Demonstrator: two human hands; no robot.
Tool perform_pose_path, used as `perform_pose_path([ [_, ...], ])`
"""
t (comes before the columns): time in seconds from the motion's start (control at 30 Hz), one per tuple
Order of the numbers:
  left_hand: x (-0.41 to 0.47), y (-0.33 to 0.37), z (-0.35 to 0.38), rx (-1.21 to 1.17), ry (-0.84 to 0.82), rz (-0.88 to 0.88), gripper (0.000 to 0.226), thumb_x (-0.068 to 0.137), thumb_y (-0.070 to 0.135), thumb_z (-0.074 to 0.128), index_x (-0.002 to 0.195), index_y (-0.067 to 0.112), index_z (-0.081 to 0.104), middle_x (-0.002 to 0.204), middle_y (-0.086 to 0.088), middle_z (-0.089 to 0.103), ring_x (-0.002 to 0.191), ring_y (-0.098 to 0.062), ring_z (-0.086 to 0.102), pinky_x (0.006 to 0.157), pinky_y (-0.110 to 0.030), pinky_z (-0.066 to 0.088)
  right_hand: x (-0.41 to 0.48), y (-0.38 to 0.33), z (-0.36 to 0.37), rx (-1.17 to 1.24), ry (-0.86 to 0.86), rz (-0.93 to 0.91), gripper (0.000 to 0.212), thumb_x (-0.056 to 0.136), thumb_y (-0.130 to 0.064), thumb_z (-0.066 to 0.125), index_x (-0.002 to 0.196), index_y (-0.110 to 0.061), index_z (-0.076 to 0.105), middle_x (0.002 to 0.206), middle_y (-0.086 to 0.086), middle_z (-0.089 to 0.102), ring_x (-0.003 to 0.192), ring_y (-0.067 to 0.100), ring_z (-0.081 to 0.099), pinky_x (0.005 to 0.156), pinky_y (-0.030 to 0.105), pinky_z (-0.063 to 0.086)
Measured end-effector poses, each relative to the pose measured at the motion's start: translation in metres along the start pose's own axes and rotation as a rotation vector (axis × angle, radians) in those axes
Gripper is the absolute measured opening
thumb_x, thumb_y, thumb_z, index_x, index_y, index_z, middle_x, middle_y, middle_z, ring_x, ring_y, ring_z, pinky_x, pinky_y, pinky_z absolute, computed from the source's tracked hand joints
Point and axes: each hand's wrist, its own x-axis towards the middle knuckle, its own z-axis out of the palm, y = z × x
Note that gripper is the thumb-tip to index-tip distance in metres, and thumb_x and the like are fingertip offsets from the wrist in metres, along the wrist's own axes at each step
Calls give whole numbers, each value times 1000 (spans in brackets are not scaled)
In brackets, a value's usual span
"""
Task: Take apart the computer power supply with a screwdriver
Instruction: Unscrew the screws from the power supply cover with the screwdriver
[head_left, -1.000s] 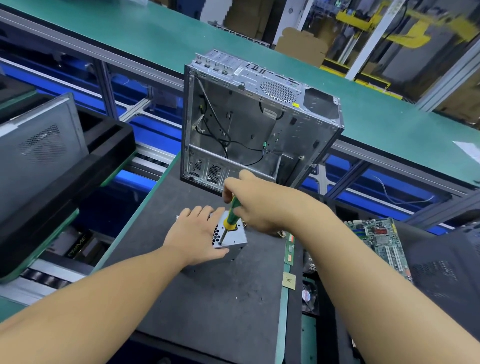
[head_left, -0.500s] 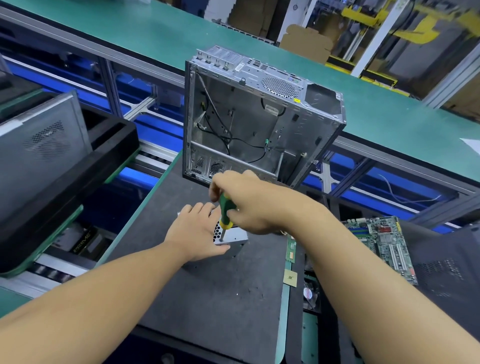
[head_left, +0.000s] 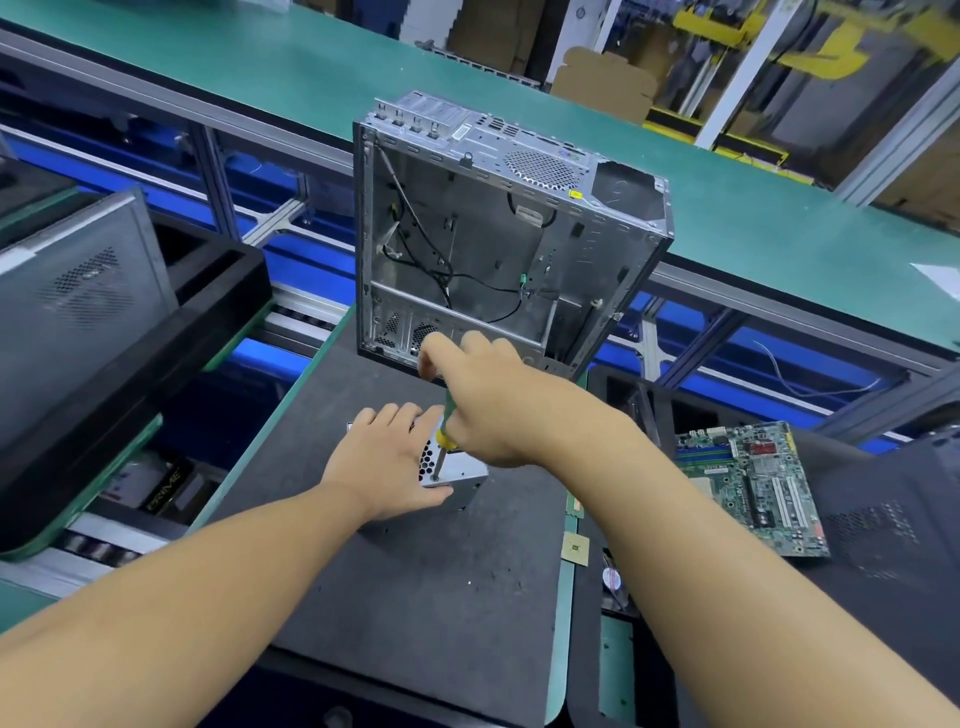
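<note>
Power supply (head_left: 457, 470) on dark mat (head_left: 415, 597), in front of upright computer case (head_left: 498, 239) | left hand (head_left: 387, 467) laid flat on power supply, fingers spread | right hand (head_left: 493, 400) gripped around screwdriver (head_left: 442, 441), tip down at front corner of top face

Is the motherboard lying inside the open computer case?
No, the motherboard lies flat on the dark surface to the right, apart from the case, which holds only loose cables.
</note>
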Motion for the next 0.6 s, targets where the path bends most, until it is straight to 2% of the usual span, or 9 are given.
perform_pose_path([
  [0.07,0,0,0,-3,-62,-16,80,70,81,45,118,18,61,101,0,54,90,-24,48,79,-39,40,-1,-2,3,-18,31,23,22,92,-22,48,111,-20,36,108,4,39,101,28,38,73,40,40],
  [0.17,0,0,0,22,-85,-13,83,71,83,39,121,19,58,103,0,55,90,-23,49,78,-39,40,-1,-1,5,-44,134,111,28,101,-47,37,100,-20,31,90,2,43,78,28,45,61,37,36],
  [0.27,0,-1,0,4,-14,8,83,68,81,48,116,14,55,98,-2,55,83,-24,51,71,-39,42,2,4,8,-72,209,56,19,105,-34,34,99,-16,31,78,3,43,65,27,45,51,34,30],
  [0.33,0,-2,1,-1,2,11,81,68,80,51,114,14,56,95,-1,55,81,-24,51,70,-38,42,2,5,5,-12,155,-18,9,101,-18,40,107,-17,34,92,2,42,83,28,44,62,39,39],
  [0.4,0,-3,1,-15,-7,-2,78,68,80,53,112,16,61,94,0,55,83,-24,51,72,-39,44,2,4,0,77,37,-65,24,93,-11,43,114,-21,37,104,0,39,98,23,33,77,42,41],
  [0.43,0,-3,2,-28,-18,-7,76,68,80,52,109,17,63,95,1,55,85,-23,52,74,-39,44,3,4,-1,98,-3,-65,26,91,-11,42,114,-22,38,107,-1,39,100,22,31,79,41,40],
  [0.5,1,-3,1,-50,-59,-19,72,69,82,47,105,21,62,100,2,55,93,-23,52,80,-40,43,4,2,-1,63,-9,-25,18,92,-18,41,110,-21,39,106,1,41,97,26,40,76,42,41],
  [0.53,2,-3,1,-51,-77,-24,72,70,82,44,108,23,61,103,3,55,96,-23,51,82,-40,41,7,2,1,26,38,15,12,95,-25,38,106,-20,39,100,2,42,89,29,46,71,41,40],
  [0.6,2,-3,1,-24,-86,-25,77,70,82,40,115,22,58,105,3,54,94,-23,49,80,-39,39,11,2,3,-82,163,69,22,102,-39,30,96,-18,36,82,0,40,72,30,46,59,36,31],
])
